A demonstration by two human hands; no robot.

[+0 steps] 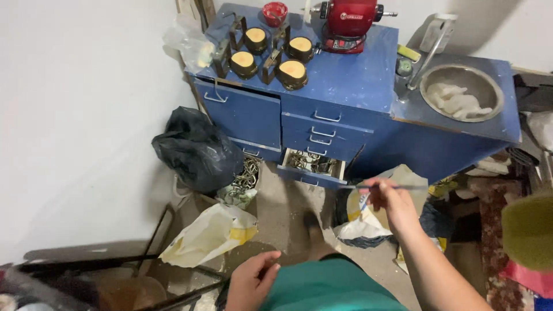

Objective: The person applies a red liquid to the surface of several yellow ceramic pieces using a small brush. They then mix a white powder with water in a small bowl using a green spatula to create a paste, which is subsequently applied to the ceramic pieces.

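Blue-painted cabinet (351, 80) stands against the far wall, its top serving as a table. Right hand (387, 196) is raised in front of the cabinet's lower part, fingers pinched on a thin rod-like tool (403, 187) held roughly level, its tip pointing left toward the open bottom drawer (314, 167). Left hand (250, 282) rests low, at the near edge beside the green-clad knee, fingers loosely curled and holding nothing.

Step in hand, as judged: the tool is being carried near the open drawer. Any next move would call for a steady pinch, since the rod is slim and gripped near one end.

Containers noted:
- Open drawer: a jumble of small metal parts; kinds too small to tell.
- Upper left drawer (239, 112): pulled partly out, contents hidden.
- Metal basin (429, 86) set in the cabinet top at right: pale white lumps inside.
- Four dark round flasks (268, 55) at far left of the top: each filled with a yellowish mass.
- Small red cup (275, 11) beside a red machine (348, 23): contents unclear.
- Black bag (196, 150) and pale bag (210, 233) on the floor: contents hidden.
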